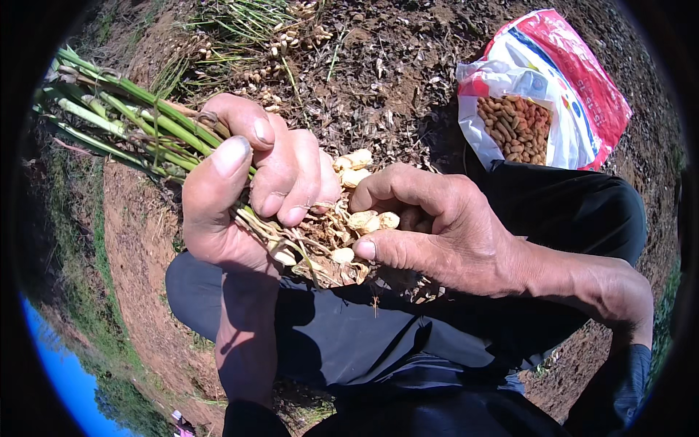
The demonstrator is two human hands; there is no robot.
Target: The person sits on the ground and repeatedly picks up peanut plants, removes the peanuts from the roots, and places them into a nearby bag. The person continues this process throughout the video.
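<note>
We clamp the peanut plant (145, 131) in our left hand (247, 182) (stems fisted tight) so our right hand (429, 233) can pinch a pod (362, 221) free.

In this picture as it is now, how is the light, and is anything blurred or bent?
Head view: hard sun from above; the left hand and right hand are sharp and cast dark shadows on the dark trousers; the white sack glares slightly; the fisheye bends the ground, with a black rim around.
</note>
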